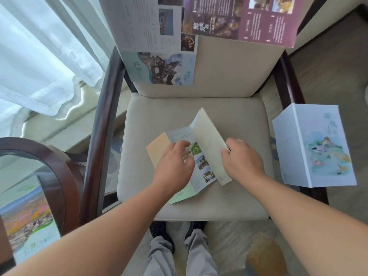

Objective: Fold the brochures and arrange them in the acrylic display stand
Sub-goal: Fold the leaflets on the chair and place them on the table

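One brochure [201,164]: left hand [175,164] presses it, fingers relaxed; right hand [242,158] pinches its flap.

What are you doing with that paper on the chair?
A person is folding a brochure on the chair seat. The left hand presses its middle flat while the right hand pinches the raised end panel. More brochures hang over the chair back, and another brochure lies on an armrest.
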`<act>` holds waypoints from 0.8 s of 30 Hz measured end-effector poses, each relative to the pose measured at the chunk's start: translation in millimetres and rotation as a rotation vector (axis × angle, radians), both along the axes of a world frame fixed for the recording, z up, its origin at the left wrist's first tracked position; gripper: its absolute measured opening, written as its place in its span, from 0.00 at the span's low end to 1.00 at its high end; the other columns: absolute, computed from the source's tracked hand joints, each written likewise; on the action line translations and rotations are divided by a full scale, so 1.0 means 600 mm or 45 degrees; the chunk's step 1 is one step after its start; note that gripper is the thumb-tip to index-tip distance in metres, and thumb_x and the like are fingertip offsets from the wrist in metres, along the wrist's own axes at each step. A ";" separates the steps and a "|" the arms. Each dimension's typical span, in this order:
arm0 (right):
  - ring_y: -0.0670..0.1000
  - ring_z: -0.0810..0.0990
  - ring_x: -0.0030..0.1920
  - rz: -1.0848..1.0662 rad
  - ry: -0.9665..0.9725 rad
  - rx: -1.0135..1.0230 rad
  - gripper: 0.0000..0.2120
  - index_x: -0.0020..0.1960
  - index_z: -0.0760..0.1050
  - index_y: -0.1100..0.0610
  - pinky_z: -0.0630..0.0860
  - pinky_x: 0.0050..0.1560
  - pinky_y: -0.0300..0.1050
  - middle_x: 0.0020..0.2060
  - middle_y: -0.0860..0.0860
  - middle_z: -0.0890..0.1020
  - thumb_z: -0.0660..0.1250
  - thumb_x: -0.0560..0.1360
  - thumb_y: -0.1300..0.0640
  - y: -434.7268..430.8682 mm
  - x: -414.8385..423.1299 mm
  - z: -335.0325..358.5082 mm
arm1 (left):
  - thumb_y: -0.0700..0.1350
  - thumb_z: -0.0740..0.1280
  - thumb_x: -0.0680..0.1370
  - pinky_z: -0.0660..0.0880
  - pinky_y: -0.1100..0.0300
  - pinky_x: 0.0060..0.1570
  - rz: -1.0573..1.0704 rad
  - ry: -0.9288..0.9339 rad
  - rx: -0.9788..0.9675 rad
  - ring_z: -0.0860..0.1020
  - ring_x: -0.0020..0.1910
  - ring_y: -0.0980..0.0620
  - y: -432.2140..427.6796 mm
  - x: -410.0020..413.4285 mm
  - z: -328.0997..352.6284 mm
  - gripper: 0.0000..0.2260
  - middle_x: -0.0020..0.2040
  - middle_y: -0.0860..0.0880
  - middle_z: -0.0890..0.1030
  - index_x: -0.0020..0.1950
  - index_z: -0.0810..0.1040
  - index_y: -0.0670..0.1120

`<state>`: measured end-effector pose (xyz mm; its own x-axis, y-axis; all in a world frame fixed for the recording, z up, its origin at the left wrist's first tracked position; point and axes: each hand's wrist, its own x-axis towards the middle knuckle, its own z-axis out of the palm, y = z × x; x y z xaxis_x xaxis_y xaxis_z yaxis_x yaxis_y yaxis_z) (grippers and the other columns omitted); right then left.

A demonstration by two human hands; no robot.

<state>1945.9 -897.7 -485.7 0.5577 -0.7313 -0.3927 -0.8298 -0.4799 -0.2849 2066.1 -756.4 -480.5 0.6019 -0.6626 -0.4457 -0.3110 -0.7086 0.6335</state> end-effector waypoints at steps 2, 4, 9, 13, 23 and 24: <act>0.59 0.71 0.38 -0.011 -0.096 -0.010 0.17 0.35 0.57 0.53 0.64 0.35 0.49 0.42 0.53 0.72 0.58 0.79 0.54 -0.001 0.002 0.038 | 0.52 0.60 0.79 0.73 0.54 0.60 0.032 0.052 -0.028 0.74 0.61 0.53 -0.015 -0.007 0.022 0.18 0.63 0.52 0.74 0.69 0.69 0.53; 0.59 0.71 0.38 -0.013 -0.172 -0.026 0.15 0.35 0.58 0.53 0.64 0.34 0.49 0.40 0.52 0.71 0.58 0.79 0.53 0.005 0.008 0.078 | 0.57 0.61 0.77 0.74 0.52 0.61 0.152 0.245 -0.088 0.77 0.57 0.55 -0.033 -0.013 0.050 0.21 0.60 0.53 0.77 0.69 0.70 0.53; 0.57 0.70 0.37 0.126 -0.402 -0.022 0.12 0.38 0.60 0.50 0.64 0.33 0.49 0.41 0.48 0.68 0.57 0.79 0.51 0.073 0.036 0.166 | 0.63 0.63 0.75 0.80 0.53 0.45 0.539 0.824 -0.337 0.82 0.45 0.52 -0.055 -0.007 0.128 0.24 0.52 0.50 0.81 0.62 0.75 0.48; 0.56 0.72 0.44 0.426 -0.550 0.051 0.06 0.42 0.67 0.52 0.63 0.37 0.47 0.46 0.49 0.72 0.58 0.77 0.54 0.143 0.076 0.199 | 0.45 0.64 0.74 0.81 0.51 0.50 0.686 0.708 -0.367 0.84 0.49 0.50 0.006 0.034 0.165 0.10 0.47 0.51 0.86 0.50 0.83 0.51; 0.56 0.70 0.65 0.316 -0.481 0.355 0.28 0.73 0.60 0.50 0.66 0.58 0.46 0.67 0.53 0.68 0.65 0.77 0.48 0.261 0.241 0.225 | 0.40 0.62 0.80 0.81 0.42 0.48 1.188 0.595 -0.610 0.84 0.48 0.43 0.283 0.142 0.227 0.09 0.52 0.45 0.85 0.57 0.78 0.49; 0.56 0.72 0.64 0.359 -0.474 0.379 0.28 0.74 0.59 0.49 0.67 0.55 0.45 0.66 0.53 0.70 0.65 0.77 0.48 0.292 0.262 0.227 | 0.41 0.61 0.80 0.81 0.41 0.49 1.231 0.578 -0.621 0.84 0.49 0.42 0.321 0.153 0.231 0.09 0.52 0.44 0.85 0.56 0.78 0.50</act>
<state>2103.0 -722.7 -349.3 0.8564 -0.4213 -0.2985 -0.4983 -0.5231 -0.6914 2157.8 -563.6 -342.1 0.7994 -0.1771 -0.5741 0.5478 -0.1777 0.8175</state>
